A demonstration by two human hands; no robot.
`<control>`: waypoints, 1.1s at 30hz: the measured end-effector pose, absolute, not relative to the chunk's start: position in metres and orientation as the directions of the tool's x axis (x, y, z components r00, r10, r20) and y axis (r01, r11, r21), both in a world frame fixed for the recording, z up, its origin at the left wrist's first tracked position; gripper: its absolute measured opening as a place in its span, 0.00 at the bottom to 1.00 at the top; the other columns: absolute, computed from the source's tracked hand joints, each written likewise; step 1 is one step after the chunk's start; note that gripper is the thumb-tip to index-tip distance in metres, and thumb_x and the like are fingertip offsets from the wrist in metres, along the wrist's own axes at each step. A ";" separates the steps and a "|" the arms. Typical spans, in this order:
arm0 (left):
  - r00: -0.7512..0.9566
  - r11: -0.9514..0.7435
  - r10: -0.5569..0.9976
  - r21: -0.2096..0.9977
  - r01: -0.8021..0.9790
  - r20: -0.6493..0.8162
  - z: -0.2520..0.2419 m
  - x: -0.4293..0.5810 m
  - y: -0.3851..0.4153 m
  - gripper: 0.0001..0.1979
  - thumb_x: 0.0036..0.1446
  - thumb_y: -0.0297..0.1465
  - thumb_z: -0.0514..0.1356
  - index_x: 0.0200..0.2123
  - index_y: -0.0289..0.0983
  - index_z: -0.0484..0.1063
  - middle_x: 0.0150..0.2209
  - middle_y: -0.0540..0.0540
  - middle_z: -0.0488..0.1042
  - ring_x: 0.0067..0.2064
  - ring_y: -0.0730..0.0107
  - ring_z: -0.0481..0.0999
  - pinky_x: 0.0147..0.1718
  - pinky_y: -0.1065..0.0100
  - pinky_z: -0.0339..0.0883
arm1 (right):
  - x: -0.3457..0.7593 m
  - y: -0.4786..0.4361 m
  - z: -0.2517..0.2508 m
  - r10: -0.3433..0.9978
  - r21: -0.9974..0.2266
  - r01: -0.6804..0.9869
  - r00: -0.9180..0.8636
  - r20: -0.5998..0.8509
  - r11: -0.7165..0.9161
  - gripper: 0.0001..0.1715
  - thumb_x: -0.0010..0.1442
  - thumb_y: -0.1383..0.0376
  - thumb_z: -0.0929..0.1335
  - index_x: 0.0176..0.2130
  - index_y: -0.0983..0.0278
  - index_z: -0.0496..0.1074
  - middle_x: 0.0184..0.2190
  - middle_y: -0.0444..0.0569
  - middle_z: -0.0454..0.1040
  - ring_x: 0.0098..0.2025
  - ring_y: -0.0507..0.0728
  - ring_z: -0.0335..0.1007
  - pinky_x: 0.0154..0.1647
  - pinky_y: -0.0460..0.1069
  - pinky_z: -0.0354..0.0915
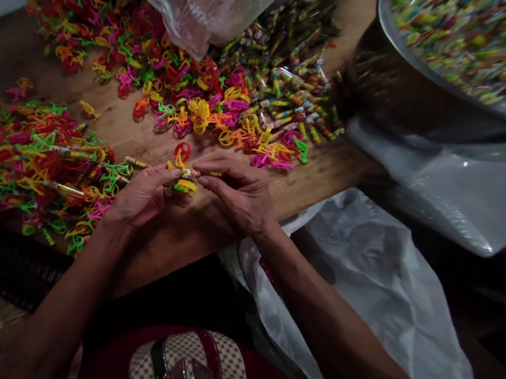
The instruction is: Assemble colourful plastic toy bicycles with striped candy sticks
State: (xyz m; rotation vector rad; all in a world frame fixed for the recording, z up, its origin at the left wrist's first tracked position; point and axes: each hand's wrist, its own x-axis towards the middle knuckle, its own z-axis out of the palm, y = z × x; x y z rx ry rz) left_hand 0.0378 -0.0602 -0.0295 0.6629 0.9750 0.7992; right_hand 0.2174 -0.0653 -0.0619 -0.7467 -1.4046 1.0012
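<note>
My left hand (142,193) pinches a small plastic toy (178,161) with yellow, red and green parts and ring-like wheels. A slim tube filled with coloured beads (190,174) lies against the toy, between both hands. On its other side, my right hand (238,194) has thumb and fingertips closed on the tube's end. The hands meet just above the near edge of the wooden table (316,176). Left of my left hand lies a heap of toys (49,167) mixed with filled tubes. Fingers hide part of how toy and tube fit together.
Behind the hands spreads a pile of loose bright plastic toys (157,69), beside a pile of filled tubes (289,94). A clear plastic bag (199,0) rests over them. A metal basin (375,56) of tubes stands back right. A white sack (376,282) and black basket (11,268) flank me.
</note>
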 end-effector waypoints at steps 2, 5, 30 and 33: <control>0.329 0.554 0.825 0.773 -0.309 -0.460 -0.031 0.040 -0.063 0.05 0.52 0.30 0.67 0.31 0.33 0.77 0.26 0.49 0.77 0.23 0.76 0.74 0.23 0.75 0.72 | 0.215 -0.071 -0.058 0.892 -0.892 -0.128 -0.079 0.445 0.433 0.07 0.59 0.63 0.75 0.40 0.56 0.83 0.38 0.46 0.83 0.42 0.55 0.79 0.46 0.51 0.73; 0.300 0.539 0.839 0.771 -0.340 -0.454 -0.033 0.041 -0.065 0.05 0.53 0.30 0.67 0.31 0.34 0.77 0.26 0.49 0.77 0.23 0.76 0.74 0.25 0.75 0.72 | 0.216 -0.077 -0.054 0.923 -0.920 -0.082 -0.020 0.385 0.383 0.08 0.59 0.59 0.75 0.39 0.57 0.83 0.37 0.47 0.82 0.38 0.54 0.77 0.40 0.51 0.74; 0.397 0.612 0.758 0.776 -0.155 -0.518 -0.029 0.051 -0.058 0.06 0.49 0.30 0.68 0.31 0.32 0.78 0.25 0.46 0.78 0.23 0.70 0.77 0.25 0.70 0.74 | 0.240 -0.071 -0.055 0.968 -0.973 0.049 -0.124 0.220 0.227 0.10 0.57 0.55 0.74 0.33 0.59 0.82 0.28 0.46 0.81 0.28 0.53 0.73 0.27 0.48 0.68; 0.367 0.615 0.759 0.778 -0.130 -0.538 -0.034 0.051 -0.061 0.09 0.46 0.31 0.69 0.31 0.32 0.78 0.24 0.46 0.78 0.23 0.70 0.77 0.25 0.71 0.73 | 0.246 -0.070 -0.049 0.923 -0.900 0.236 -0.212 0.321 0.367 0.09 0.61 0.60 0.72 0.33 0.60 0.82 0.30 0.47 0.82 0.30 0.54 0.76 0.32 0.49 0.70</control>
